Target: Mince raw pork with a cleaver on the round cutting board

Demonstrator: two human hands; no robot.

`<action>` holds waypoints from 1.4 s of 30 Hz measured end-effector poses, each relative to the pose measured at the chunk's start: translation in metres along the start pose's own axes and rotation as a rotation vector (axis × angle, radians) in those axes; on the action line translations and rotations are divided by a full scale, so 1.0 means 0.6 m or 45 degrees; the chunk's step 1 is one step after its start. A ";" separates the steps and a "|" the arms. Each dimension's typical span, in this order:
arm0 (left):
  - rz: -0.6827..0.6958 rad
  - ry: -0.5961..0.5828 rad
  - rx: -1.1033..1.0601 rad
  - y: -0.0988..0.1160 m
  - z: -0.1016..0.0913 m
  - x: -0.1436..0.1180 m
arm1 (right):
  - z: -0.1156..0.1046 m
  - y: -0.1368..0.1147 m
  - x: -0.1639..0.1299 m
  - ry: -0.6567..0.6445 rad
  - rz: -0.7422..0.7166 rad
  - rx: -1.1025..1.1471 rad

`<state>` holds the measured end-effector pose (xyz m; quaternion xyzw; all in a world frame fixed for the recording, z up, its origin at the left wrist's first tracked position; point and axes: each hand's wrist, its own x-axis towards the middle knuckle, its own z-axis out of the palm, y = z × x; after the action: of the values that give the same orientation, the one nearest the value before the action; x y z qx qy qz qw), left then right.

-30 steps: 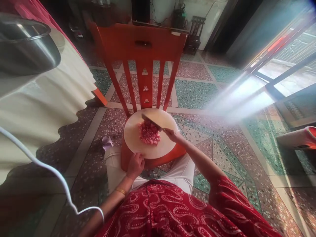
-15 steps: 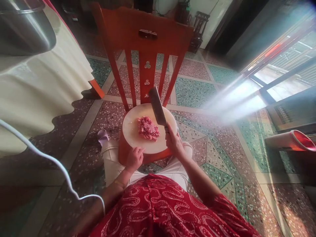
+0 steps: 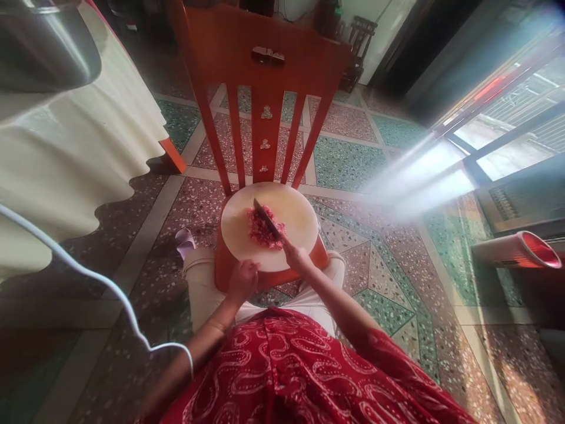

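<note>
On the seat of a wooden chair lies a round, pale cutting board [image 3: 300, 203]. A heap of minced red meat [image 3: 260, 234] sits near its middle. My right hand [image 3: 296, 256] is wrapped round the handle of a cleaver [image 3: 267, 219]. The blade is down in the meat, edge-on to me, and points away to the upper left. My left hand [image 3: 245, 278] is closed, fingers curled, at the board's near left rim. Whether those fingers grip anything is hidden from me.
The chair's slatted back [image 3: 267, 126] rises behind the board. At left a cream tablecloth [image 3: 115, 147] hangs from a table bearing a metal pot [image 3: 53, 53]. A white cable [image 3: 101, 282] runs at lower left. A red-lined bin [image 3: 516, 250] is at right.
The cleaver, raised with its broad side showing, has come down into the meat. My right hand has moved slightly left with it. My left hand stays by the board's rim.
</note>
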<state>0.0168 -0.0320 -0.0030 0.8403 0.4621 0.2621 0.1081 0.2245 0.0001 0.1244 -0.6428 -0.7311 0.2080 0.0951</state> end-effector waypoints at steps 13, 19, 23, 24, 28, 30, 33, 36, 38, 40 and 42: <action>0.046 0.019 -0.075 0.003 -0.013 -0.006 | 0.008 -0.008 -0.024 -0.065 -0.096 -0.116; 0.019 0.014 -0.110 0.002 -0.010 -0.009 | 0.010 -0.004 -0.020 -0.181 -0.118 -0.214; 0.030 0.002 -0.075 0.004 -0.013 -0.008 | 0.011 0.001 -0.021 -0.076 -0.150 -0.164; 0.032 0.006 -0.068 0.004 -0.013 -0.008 | 0.010 0.002 -0.021 -0.052 -0.157 -0.164; 0.048 0.017 -0.086 0.003 -0.012 -0.007 | 0.007 0.003 -0.021 -0.197 -0.132 -0.240; 0.051 0.000 -0.098 0.003 -0.011 -0.006 | 0.004 0.002 -0.020 -0.210 -0.144 -0.227; 0.027 -0.001 -0.092 0.003 -0.011 -0.005 | 0.003 0.002 -0.018 -0.125 -0.202 -0.190; 0.032 0.005 -0.107 0.004 -0.014 -0.004 | 0.011 0.005 -0.015 -0.208 -0.203 -0.249; 0.050 -0.006 -0.119 0.005 -0.016 -0.003 | 0.014 0.008 -0.013 -0.270 -0.174 -0.275; 0.055 -0.018 -0.106 0.006 -0.017 -0.002 | 0.012 0.011 -0.016 -0.264 -0.164 -0.278; 0.049 -0.020 -0.090 0.006 -0.016 -0.002 | 0.004 0.013 -0.028 -0.243 -0.180 -0.298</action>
<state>0.0135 -0.0355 0.0063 0.8467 0.4354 0.2736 0.1365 0.2329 -0.0160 0.1211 -0.5738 -0.7995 0.1742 -0.0358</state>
